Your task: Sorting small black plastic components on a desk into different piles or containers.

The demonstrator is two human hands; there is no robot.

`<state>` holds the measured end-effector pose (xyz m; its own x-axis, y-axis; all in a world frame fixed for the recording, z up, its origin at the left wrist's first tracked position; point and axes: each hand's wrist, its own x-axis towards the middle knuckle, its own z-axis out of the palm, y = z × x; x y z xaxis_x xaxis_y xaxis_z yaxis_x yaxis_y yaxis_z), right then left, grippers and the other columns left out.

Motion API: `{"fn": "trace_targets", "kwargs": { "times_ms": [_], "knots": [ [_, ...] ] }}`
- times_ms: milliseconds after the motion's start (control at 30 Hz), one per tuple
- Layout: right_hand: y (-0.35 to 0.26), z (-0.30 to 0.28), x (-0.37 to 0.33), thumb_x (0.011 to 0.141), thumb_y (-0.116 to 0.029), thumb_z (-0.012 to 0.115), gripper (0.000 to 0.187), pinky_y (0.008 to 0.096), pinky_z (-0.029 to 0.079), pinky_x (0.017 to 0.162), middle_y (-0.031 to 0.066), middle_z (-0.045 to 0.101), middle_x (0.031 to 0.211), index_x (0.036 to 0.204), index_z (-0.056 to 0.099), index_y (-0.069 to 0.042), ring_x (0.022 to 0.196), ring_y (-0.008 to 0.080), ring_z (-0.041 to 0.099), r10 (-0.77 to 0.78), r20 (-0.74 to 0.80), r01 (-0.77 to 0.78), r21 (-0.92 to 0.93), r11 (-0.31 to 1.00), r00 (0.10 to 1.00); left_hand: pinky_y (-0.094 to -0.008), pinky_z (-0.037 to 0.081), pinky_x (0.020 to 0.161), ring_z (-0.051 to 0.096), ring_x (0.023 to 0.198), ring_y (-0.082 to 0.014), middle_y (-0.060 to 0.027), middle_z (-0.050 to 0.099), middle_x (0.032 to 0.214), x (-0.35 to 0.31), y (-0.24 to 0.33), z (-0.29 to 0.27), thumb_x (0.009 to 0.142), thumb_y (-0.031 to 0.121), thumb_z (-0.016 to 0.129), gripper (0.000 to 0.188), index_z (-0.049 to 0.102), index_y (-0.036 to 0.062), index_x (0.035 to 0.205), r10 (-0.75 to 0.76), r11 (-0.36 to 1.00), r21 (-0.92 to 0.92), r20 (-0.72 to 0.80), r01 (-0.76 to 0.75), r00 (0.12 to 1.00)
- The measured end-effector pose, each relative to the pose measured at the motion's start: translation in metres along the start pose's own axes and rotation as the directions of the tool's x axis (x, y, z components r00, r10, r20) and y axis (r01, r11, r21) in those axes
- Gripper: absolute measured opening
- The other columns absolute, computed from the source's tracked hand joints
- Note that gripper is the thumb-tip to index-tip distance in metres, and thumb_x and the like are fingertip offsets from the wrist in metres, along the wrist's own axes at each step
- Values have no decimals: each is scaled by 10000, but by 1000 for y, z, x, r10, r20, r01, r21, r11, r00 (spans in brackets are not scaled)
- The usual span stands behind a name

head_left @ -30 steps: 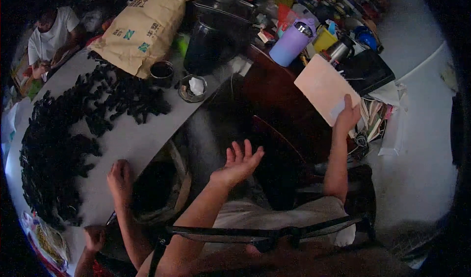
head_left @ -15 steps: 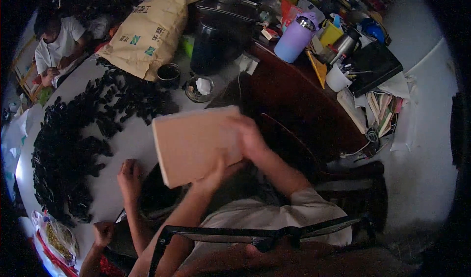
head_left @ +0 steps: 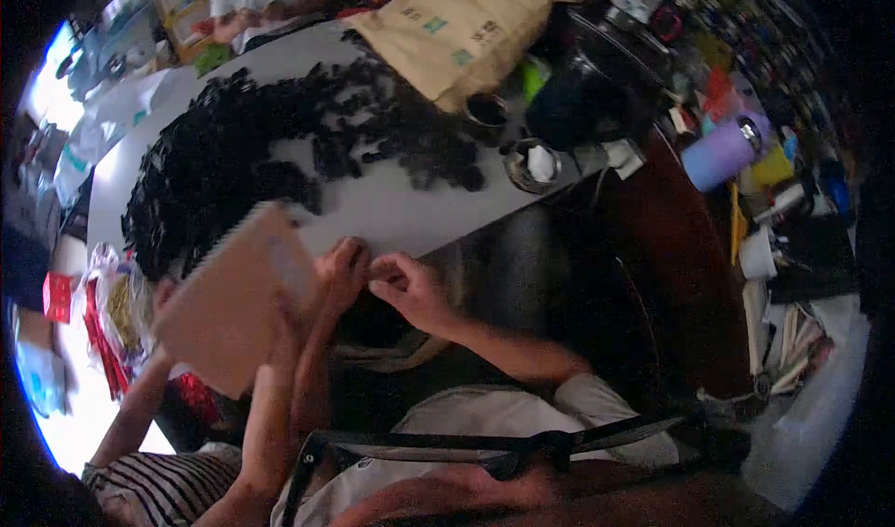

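A tan-covered notebook point(head_left: 219, 317) with a toothed, spiral-like edge is tilted at the table's near left side, slightly blurred. My left hand point(head_left: 283, 333) grips it by its lower right part; some of the fingers are hidden behind it. To the right of it, my right hand point(head_left: 410, 289) is in the air near the table edge. Its fingers are loosely curled and apart, holding nothing. Close by, between the notebook and my right hand, is another person's closed hand point(head_left: 341, 273). That person's other hand is mostly covered by the notebook.
Many small black pieces point(head_left: 224, 145) are heaped across the grey table point(head_left: 401, 214). A large paper sack point(head_left: 457, 28), a dark cup and a metal bowl point(head_left: 532, 167) stand farther back. The neighbour in a striped shirt point(head_left: 168, 480) sits at my left; another person point(head_left: 266, 0) sits across.
The view has turned left. The notebook, earlier between both my hands, has moved left toward the neighbour in my left hand. My right hand has let go of it.
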<state>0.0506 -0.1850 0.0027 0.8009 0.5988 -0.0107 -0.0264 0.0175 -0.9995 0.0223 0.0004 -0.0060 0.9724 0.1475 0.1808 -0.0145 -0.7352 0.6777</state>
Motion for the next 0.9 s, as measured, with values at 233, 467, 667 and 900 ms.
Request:
{"fn": "trace_targets", "kwargs": {
  "times_ms": [233, 467, 667, 900],
  "knots": [
    [26, -47, 29, 915, -203, 710, 298, 422, 548, 731, 150, 691, 987, 1151, 638, -37, 850, 339, 689, -399, -138, 173, -741, 649, 907, -503, 514, 729, 639, 888, -436, -180, 652, 966, 0, 1, 2, 908, 165, 634, 146, 615, 55, 1004, 19, 999, -27, -30, -20, 999],
    [12, -72, 118, 930, -330, 697, 384, 480, 538, 728, 110, 696, 1073, 1207, 628, -72, 887, 326, 685, -354, -288, -108, -887, 449, 890, -500, 529, 697, 648, 884, -414, -150, 649, 977, 0, -21, -14, 906, 166, 631, 145, 601, 74, 1013, -23, 993, 110, -221, 48, 975],
    [23, -67, 136, 919, -328, 701, 339, 480, 544, 740, 109, 711, 1060, 1157, 659, -90, 911, 349, 687, -413, -141, 23, -930, 366, 900, -484, 556, 728, 643, 975, -383, -126, 541, 1242, 5, -31, -50, 878, 123, 625, 400, 594, 113, 1276, -102, 872, 379, -478, 309, 872],
    [17, -63, 131, 897, -303, 723, 371, 449, 551, 745, 108, 719, 1042, 1198, 665, -95, 897, 333, 695, -360, -52, 110, -904, 414, 931, -440, 544, 814, 574, 1072, -331, -117, 548, 1235, 10, -43, -50, 868, 108, 628, 308, 647, 119, 1174, 10, 763, 591, -414, 260, 910]
  ]
}}
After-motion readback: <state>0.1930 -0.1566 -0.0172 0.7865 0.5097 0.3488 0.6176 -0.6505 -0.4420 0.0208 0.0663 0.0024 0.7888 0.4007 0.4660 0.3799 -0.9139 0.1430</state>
